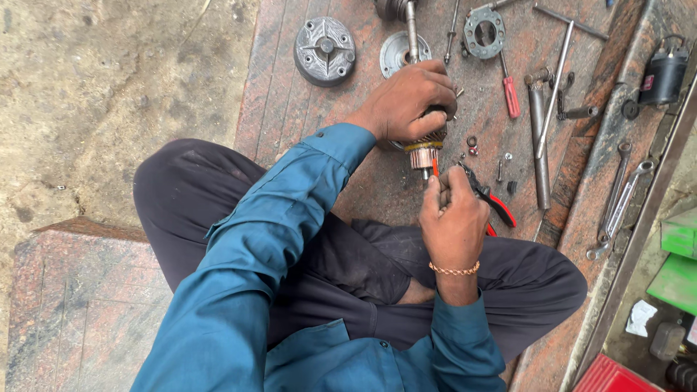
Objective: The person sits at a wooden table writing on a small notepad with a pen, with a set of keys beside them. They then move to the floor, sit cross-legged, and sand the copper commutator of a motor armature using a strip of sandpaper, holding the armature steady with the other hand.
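Here, left hand gripping armature, right hand holding pliers.

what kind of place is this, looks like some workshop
Probably a small motor or auto-electrical repair spot, worked on the floor. The left hand grips a copper-wound motor armature, the right hand holds red-handled pliers, and steel spanners and round grey metal end covers lie about.

Reddish granite slab, concrete floor
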The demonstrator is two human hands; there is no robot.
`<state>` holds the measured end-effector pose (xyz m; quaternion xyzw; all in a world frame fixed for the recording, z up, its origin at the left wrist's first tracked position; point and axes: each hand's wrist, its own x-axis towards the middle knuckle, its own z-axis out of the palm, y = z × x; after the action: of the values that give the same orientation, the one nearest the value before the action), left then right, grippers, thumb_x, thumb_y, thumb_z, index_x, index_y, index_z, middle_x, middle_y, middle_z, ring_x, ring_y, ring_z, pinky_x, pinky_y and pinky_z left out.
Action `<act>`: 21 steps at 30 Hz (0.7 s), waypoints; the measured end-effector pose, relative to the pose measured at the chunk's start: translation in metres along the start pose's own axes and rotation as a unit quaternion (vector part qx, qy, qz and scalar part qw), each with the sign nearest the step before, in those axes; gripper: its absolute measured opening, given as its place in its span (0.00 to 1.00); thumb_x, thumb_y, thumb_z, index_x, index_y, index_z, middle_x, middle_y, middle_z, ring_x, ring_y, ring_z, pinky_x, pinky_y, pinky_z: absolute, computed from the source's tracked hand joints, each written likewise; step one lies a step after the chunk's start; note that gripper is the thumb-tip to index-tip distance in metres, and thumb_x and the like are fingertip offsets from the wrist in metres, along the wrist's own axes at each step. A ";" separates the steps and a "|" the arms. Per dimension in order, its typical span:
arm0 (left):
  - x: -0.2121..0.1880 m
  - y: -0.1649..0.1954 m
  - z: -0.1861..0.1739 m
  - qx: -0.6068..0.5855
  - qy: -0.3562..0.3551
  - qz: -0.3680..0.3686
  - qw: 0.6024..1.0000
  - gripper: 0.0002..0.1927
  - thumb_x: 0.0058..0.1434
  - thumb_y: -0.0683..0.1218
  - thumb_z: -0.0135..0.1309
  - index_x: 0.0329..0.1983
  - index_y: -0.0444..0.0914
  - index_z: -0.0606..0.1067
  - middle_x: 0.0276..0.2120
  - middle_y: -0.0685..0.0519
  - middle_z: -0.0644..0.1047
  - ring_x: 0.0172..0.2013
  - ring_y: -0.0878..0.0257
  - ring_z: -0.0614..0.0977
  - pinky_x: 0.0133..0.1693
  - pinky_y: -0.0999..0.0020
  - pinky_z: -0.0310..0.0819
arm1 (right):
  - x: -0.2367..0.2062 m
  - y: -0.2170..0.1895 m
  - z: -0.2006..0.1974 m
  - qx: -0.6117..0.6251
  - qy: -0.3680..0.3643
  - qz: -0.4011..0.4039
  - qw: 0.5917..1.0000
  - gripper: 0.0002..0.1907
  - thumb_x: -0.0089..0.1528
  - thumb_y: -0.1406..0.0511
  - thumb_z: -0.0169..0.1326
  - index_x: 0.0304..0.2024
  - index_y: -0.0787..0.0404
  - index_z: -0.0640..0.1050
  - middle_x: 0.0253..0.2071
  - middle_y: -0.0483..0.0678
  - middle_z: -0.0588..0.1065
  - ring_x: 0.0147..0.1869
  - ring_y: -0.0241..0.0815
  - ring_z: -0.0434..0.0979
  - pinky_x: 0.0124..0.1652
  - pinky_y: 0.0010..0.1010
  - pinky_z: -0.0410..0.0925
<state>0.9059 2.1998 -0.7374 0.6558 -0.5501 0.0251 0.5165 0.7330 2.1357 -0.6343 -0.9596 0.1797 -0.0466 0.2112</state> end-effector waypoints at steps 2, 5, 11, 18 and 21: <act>0.000 0.002 0.001 0.005 -0.003 -0.015 1.000 0.16 0.54 0.54 0.51 0.31 0.36 0.79 0.33 0.48 0.78 0.41 0.48 0.75 0.46 0.52 0.73 | 0.000 -0.004 0.000 0.003 0.012 -0.013 1.000 0.11 0.66 0.68 0.56 0.32 0.64 0.70 0.17 0.51 0.70 0.20 0.52 0.73 0.25 0.45 0.63; 0.001 0.005 0.001 0.018 -0.005 -0.022 1.000 0.16 0.54 0.53 0.51 0.31 0.37 0.79 0.32 0.48 0.78 0.41 0.48 0.76 0.47 0.52 0.74 | 0.001 -0.010 -0.004 0.000 0.008 0.013 1.000 0.11 0.66 0.67 0.56 0.32 0.64 0.70 0.16 0.52 0.69 0.19 0.53 0.73 0.25 0.46 0.62; 0.003 0.013 -0.001 0.017 0.013 -0.023 1.000 0.16 0.52 0.53 0.52 0.31 0.36 0.79 0.34 0.47 0.80 0.42 0.48 0.76 0.47 0.52 0.74 | 0.003 -0.021 -0.005 0.019 0.001 0.060 0.998 0.10 0.66 0.66 0.54 0.32 0.63 0.70 0.16 0.53 0.69 0.17 0.54 0.72 0.25 0.47 0.63; 0.005 0.012 -0.007 0.017 -0.002 -0.031 0.999 0.16 0.53 0.53 0.51 0.31 0.36 0.79 0.34 0.46 0.80 0.42 0.47 0.76 0.48 0.51 0.74 | 0.007 -0.016 -0.011 -0.015 0.000 -0.007 1.000 0.12 0.67 0.64 0.56 0.35 0.65 0.70 0.21 0.57 0.71 0.26 0.64 0.74 0.29 0.53 0.63; 0.005 0.007 -0.005 -0.002 0.009 -0.017 1.000 0.16 0.54 0.53 0.51 0.32 0.36 0.79 0.34 0.47 0.80 0.42 0.47 0.76 0.47 0.52 0.74 | 0.002 -0.012 -0.013 -0.029 0.000 -0.006 1.000 0.11 0.67 0.64 0.56 0.36 0.64 0.71 0.21 0.58 0.72 0.27 0.65 0.74 0.28 0.54 0.62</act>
<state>0.9048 2.2009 -0.7275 0.6637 -0.5343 0.0218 0.5231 0.7365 2.1399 -0.6173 -0.9664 0.1756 -0.0424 0.1831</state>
